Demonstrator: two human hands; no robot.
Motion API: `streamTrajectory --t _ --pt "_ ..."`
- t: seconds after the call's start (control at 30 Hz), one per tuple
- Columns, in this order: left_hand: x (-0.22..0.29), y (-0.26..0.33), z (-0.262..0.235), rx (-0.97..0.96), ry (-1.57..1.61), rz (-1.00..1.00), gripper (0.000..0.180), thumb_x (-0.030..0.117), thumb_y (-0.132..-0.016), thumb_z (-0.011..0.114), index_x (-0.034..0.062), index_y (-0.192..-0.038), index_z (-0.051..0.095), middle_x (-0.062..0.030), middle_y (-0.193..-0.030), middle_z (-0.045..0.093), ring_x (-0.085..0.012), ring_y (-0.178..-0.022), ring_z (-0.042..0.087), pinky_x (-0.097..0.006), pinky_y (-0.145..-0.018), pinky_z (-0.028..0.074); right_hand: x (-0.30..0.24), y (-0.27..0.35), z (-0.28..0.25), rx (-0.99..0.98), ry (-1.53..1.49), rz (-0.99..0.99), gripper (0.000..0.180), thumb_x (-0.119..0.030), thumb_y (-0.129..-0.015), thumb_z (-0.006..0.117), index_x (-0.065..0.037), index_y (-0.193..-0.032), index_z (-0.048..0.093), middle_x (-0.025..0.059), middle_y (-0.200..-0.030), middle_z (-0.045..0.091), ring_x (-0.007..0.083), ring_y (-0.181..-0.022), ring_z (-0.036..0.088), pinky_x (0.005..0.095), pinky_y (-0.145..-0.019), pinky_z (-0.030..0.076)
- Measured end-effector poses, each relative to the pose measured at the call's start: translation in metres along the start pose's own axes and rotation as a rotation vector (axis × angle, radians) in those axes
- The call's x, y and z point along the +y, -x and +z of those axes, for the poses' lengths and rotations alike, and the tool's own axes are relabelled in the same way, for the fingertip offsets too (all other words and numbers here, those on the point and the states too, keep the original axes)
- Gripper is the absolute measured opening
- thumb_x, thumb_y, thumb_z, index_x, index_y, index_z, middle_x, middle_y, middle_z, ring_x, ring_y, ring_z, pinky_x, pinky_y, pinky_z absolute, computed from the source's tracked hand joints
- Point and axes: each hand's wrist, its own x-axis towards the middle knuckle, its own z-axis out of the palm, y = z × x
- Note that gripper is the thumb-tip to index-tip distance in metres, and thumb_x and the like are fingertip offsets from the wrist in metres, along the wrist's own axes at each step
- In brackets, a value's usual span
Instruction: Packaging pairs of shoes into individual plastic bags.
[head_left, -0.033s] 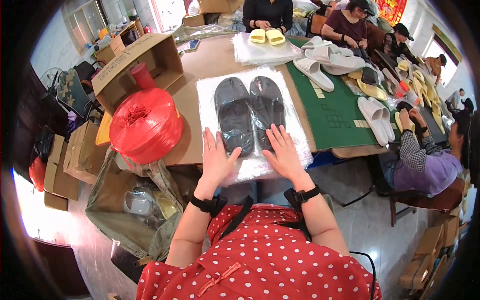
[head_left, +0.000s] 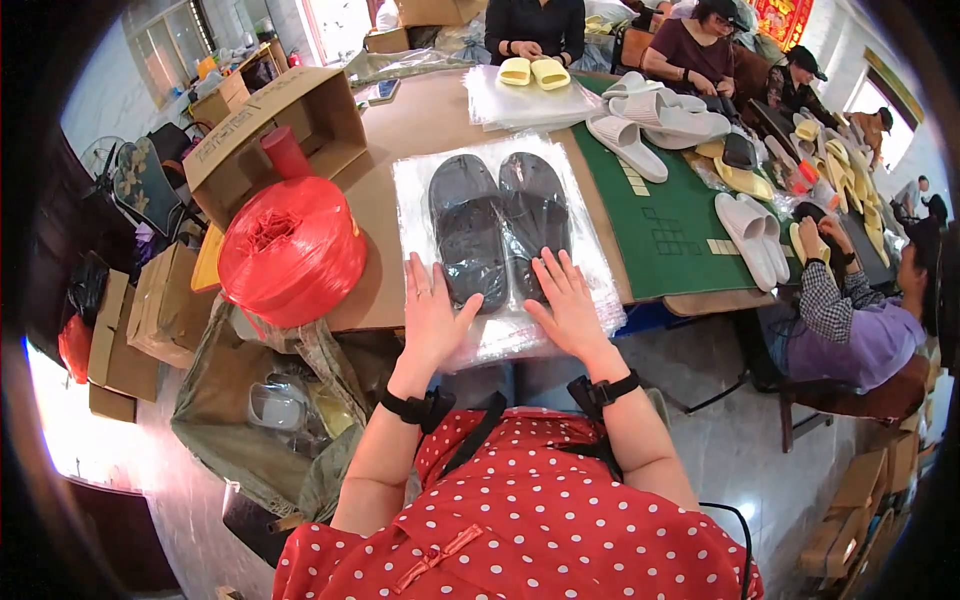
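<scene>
A pair of black slippers [head_left: 467,215] lies side by side in a clear plastic bag, on top of a stack of clear plastic bags [head_left: 412,180] at the table's near edge. My left hand [head_left: 432,315] rests on the bag beside the heel of the left slipper, fingers stretched out. Opposite it, my right hand [head_left: 568,308] lies with fingers spread over the heel end of the right slipper. Both palms face down, and neither hand grips anything.
To the left are a large spool of red plastic twine [head_left: 292,250] and an open cardboard box [head_left: 235,165]. White slippers [head_left: 742,235] sit on a green mat [head_left: 640,235] to the right. Yellow slippers [head_left: 549,75] rest on more bags ahead. A fabric sack [head_left: 215,420] stands below left. Co-workers sit around.
</scene>
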Motion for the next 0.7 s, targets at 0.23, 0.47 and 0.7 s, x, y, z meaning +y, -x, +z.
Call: streamTrajectory --t 0.23,0.47,0.7 --pt "0.025 -0.026 -0.018 -0.092 -0.114 -0.025 0.085 0.037 -0.079 0.074 -0.0165 -0.138 0.045 -0.0402 -0.153 0.028 -0.0493 -0.150 0.014 -0.050 -0.122 0.016 0.000 -0.001 0.000 -0.005 0.021 0.011 0.069 -0.045 -0.097 0.057 -0.007 -0.152 0.039 0.0142 -0.162 0.030 0.0364 -0.150 0.022 0.0488 -0.122 0.020" --pt "0.045 -0.029 -0.016 0.028 0.405 -0.056 0.082 0.028 -0.080 0.073 -0.0080 -0.146 0.039 -0.0316 -0.145 0.047 -0.0435 -0.142 0.037 -0.050 -0.121 0.022 0.001 0.000 0.000 0.014 -0.045 0.047 0.070 -0.041 -0.096 0.059 -0.007 -0.153 0.037 0.0156 -0.162 0.029 0.0374 -0.151 0.022 0.0483 -0.121 0.022" --pt "0.048 -0.020 -0.022 0.009 0.261 -0.051 0.083 0.026 -0.084 0.069 -0.0070 -0.149 0.030 -0.0292 -0.125 0.062 -0.0409 -0.121 0.059 -0.049 -0.122 0.020 0.001 -0.002 -0.005 0.008 -0.062 0.032 0.069 -0.041 -0.097 0.059 -0.006 -0.152 0.038 0.0169 -0.161 0.031 0.0384 -0.150 0.023 0.0483 -0.121 0.023"
